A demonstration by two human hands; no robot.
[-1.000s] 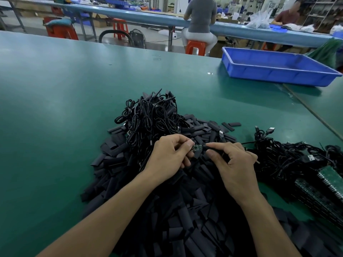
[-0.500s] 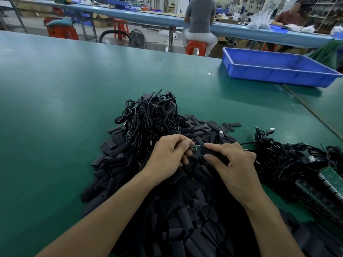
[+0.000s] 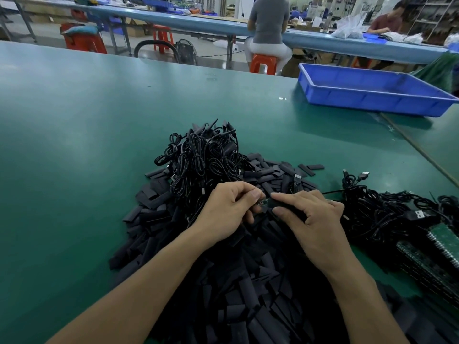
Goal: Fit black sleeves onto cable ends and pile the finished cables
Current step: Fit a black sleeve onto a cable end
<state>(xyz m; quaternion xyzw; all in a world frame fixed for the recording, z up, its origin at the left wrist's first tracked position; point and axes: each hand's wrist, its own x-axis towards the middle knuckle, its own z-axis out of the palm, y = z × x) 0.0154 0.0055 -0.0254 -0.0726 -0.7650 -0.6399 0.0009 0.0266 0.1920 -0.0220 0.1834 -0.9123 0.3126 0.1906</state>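
Loose sleeves (image 3: 223, 281) are heaped at the near edge of the tabletop (image 3: 74, 145), with coiled cables (image 3: 206, 157) piled behind them. The green cable end (image 3: 264, 202) is pinched in the curled fingers (image 3: 253, 194) of the left hand (image 3: 223, 212). One sleeve (image 3: 284, 206), gripped by the right hand (image 3: 315, 219), is held against it. The sleeve is judged light, soft and easily flattened, so it is best held by its sides near the mouth. Nothing is seen in the blue tray (image 3: 372, 95) at the far right corner.
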